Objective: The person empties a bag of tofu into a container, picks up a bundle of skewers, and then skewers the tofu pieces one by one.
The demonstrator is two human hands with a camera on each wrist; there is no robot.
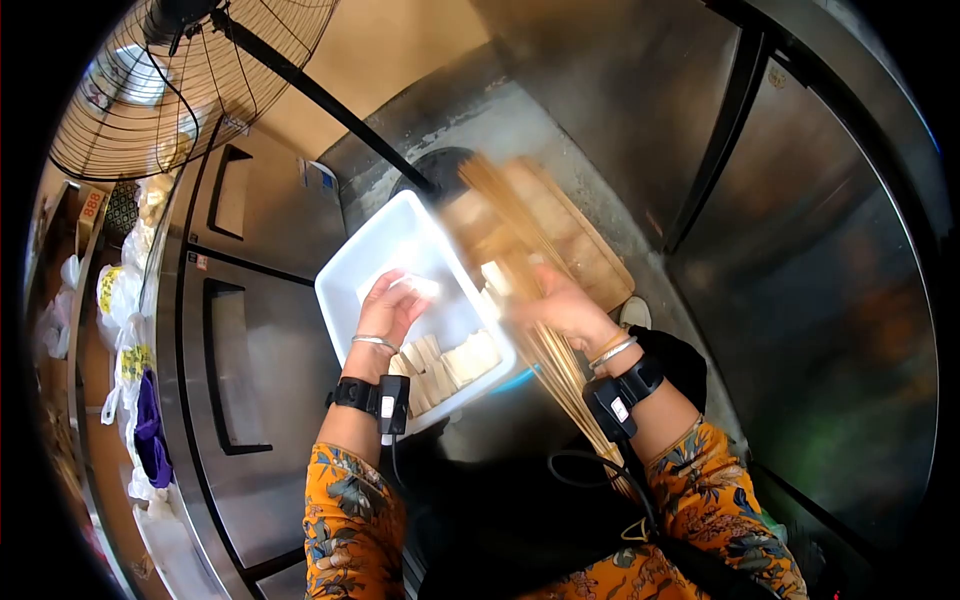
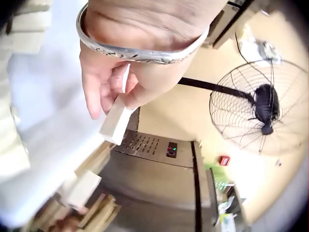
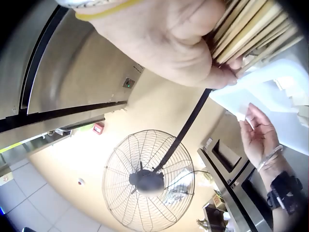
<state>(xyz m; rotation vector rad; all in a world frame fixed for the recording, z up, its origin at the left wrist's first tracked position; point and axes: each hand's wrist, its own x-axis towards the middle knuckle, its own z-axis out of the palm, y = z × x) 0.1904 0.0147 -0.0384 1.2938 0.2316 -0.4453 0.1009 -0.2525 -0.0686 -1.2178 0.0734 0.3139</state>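
Note:
My left hand [image 1: 388, 308] is over the white plastic tub [image 1: 335, 275]. It pinches a pale rectangular block [image 2: 116, 121], smooth and white like tofu, between thumb and fingers. More such blocks [image 1: 440, 372] stand in rows at the tub's near end. To the right of the tub, my right hand [image 1: 565, 308] grips a bundle of long thin bamboo skewers [image 1: 560, 370], blurred in the head view. White blocks [image 1: 494, 278] show beside the right fingers at the skewers; a similar block [image 2: 83, 188] is seen there in the left wrist view.
A wooden board [image 1: 595, 250] lies beyond the skewers. A wire-cage fan [image 1: 190, 80] leans in on a black pole [image 1: 320, 100]. Steel cabinets [image 1: 265, 340] flank the left and a large steel door [image 1: 820, 240] the right. Plastic bags [image 1: 130, 320] line a shelf.

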